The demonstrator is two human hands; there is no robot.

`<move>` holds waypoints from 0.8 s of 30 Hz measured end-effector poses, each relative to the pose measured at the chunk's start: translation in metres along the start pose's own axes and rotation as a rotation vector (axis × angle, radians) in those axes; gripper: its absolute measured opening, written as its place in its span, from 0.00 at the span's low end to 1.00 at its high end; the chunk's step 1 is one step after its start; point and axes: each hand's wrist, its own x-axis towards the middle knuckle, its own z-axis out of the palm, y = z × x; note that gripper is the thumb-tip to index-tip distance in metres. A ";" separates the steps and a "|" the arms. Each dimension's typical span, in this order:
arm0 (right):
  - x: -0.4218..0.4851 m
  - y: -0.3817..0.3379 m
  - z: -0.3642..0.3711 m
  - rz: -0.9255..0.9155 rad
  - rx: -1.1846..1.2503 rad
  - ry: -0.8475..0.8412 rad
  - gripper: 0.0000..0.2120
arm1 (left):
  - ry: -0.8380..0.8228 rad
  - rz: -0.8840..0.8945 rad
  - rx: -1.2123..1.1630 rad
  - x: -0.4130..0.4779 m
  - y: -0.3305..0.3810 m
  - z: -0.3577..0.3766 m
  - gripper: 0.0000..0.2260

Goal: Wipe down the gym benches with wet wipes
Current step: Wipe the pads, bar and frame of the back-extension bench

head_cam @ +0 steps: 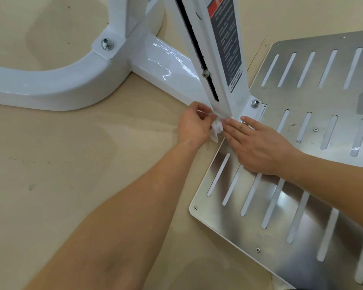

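A white wet wipe (216, 127) is bunched at the foot of the white upright post (216, 59) of the gym machine. My left hand (194, 124) pinches the wipe against the post's base with curled fingers. My right hand (258, 145) lies flat with straight fingers on the slotted metal footplate (302, 206), its fingertips touching the wipe and the post's foot. The white base tube (166, 65) behind the post looks glossy and wet.
A curved white frame tube (50, 84) runs across the beige floor (71, 164) at the left. Bolts (255, 103) fix the post's flange next to the plate. A dark label with red top runs down the post.
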 end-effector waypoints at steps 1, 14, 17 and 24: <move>0.002 -0.005 -0.004 0.028 0.060 0.025 0.31 | -0.010 -0.027 -0.067 -0.001 0.001 -0.008 0.05; 0.098 -0.071 -0.049 0.331 0.923 0.251 0.28 | -0.085 -0.219 -0.521 -0.009 -0.018 -0.093 0.08; 0.107 -0.074 -0.044 0.346 0.980 0.270 0.27 | -0.042 -0.218 -0.447 0.000 -0.023 -0.102 0.07; 0.110 -0.071 -0.024 0.560 1.026 0.325 0.24 | 0.447 -0.130 -0.425 0.052 -0.013 -0.098 0.05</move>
